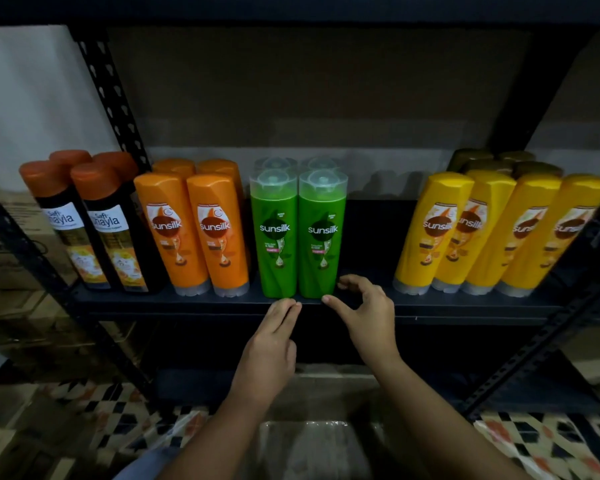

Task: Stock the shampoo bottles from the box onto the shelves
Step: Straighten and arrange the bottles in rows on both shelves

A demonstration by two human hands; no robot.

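Both hands at the foot of the green shampoo bottles on the shelf.

The left hand (269, 344) reaches up with straight fingers, the tips at the shelf (371, 299) edge just below the two front green bottles (298, 237); it holds nothing. The right hand (368, 313) sits just right of those bottles, thumb and forefinger spread in an open curve, the thumb tip near the right bottle's base, perhaps touching it. Left of the hands stand orange bottles (201, 233) and dark bottles (94, 237); well to the right, yellow bottles (492, 233). Below the wrists, a box (312, 441) shows dimly.
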